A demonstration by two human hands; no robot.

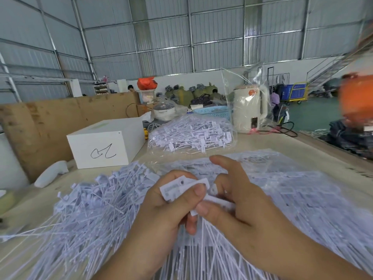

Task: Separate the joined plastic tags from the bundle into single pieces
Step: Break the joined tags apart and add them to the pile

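A bundle of joined white plastic tags (182, 187) sits between both hands at the centre, its thin tails fanning downward. My left hand (161, 207) grips the tag heads, thumb pressed across them. My right hand (232, 201) pinches the neighbouring tags with thumb and curled fingers, its index finger raised. A loose heap of white tags (90, 209) spreads on the table to the left. More tags lie under clear plastic (302, 190) to the right.
A clear bag full of tags (191, 134) lies behind the hands. A white box (105, 146) stands at the back left, next to a brown cardboard sheet (50, 118). A cream electric kettle (249, 108) and a blue basket (214, 112) stand farther back.
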